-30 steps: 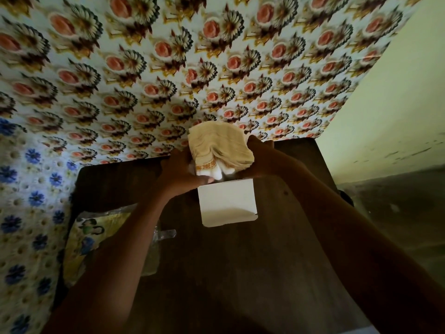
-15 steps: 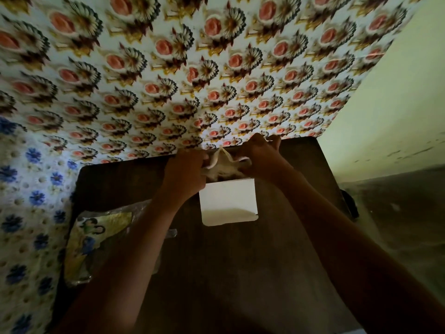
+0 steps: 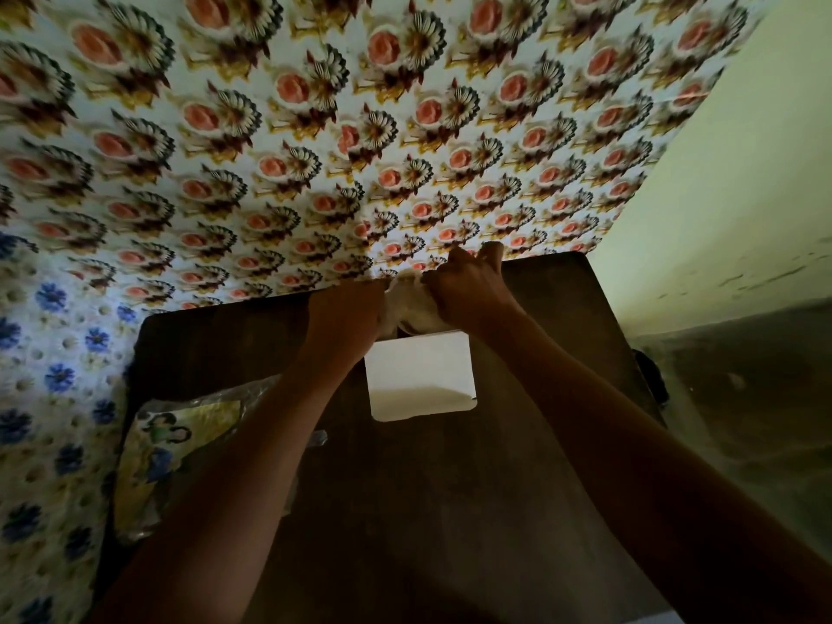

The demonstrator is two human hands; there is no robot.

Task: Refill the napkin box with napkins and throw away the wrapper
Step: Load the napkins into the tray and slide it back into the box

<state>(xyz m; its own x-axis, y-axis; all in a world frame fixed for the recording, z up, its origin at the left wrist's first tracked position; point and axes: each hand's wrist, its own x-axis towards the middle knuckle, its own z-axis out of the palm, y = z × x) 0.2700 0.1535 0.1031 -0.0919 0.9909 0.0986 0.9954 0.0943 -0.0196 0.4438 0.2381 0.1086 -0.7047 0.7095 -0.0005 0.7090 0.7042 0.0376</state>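
Note:
A white napkin box [image 3: 418,376] stands on a dark wooden table [image 3: 427,511], near its far edge. Just above the box's top, a bundle of pale napkins [image 3: 412,304] is squeezed between my hands. My left hand [image 3: 344,319] grips the bundle from the left and my right hand [image 3: 468,290] from the right, both with fingers closed around it. Most of the bundle is hidden by my hands. The printed plastic wrapper [image 3: 175,452] lies flat at the table's left side, partly under my left forearm.
A flowered cloth or wall covering [image 3: 315,150] fills the view behind the table. A blue-flowered cloth [image 3: 49,398] is at the left. A pale green wall [image 3: 720,195] and dim floor [image 3: 743,398] are on the right. A dark object [image 3: 650,376] sits by the table's right edge.
The napkin bundle, held high and spread above the box a second ago, has come down to the box's top and is now compressed between both hands.

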